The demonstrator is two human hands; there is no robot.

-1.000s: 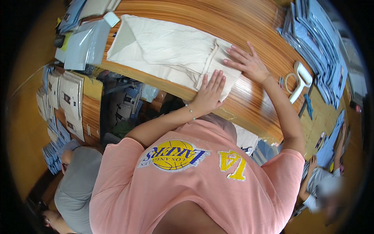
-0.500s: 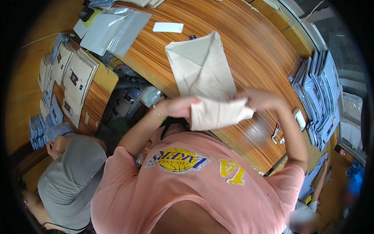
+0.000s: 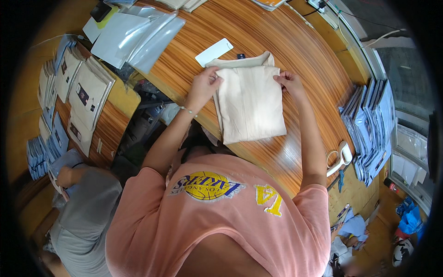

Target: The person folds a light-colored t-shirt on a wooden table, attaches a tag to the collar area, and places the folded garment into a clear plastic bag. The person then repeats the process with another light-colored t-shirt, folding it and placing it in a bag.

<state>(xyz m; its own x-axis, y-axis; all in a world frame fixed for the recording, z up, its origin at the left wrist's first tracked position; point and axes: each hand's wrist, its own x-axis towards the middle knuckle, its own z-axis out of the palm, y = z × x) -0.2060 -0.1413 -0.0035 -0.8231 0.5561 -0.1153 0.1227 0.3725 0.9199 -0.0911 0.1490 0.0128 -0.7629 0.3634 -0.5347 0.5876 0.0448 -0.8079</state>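
Note:
A cream shirt (image 3: 251, 108), folded into a neat rectangle, lies on the wood-grain table in front of me. Its neckline and a small dark label show at the far end. My left hand (image 3: 203, 87) pinches the far left corner of the top fold between thumb and fingers. At the opposite corner, my right hand (image 3: 291, 85) grips the fabric in the same way. Just beyond the collar, a white card tag (image 3: 214, 52) rests at a slant, partly beside the shirt.
Transparent plastic bags (image 3: 138, 39) lie at the far left, near a black device (image 3: 100, 11). Bagged blue garments (image 3: 369, 131) stand piled at right, beside a white-handled tool (image 3: 341, 159). Folded cream garments (image 3: 87, 94) sit on the left table, where a person in grey (image 3: 87, 207) works.
The shirt's near part has been folded over toward the collar and laid flat. Both my hands have moved away from my body to its far corners. The white tag has turned and shifted.

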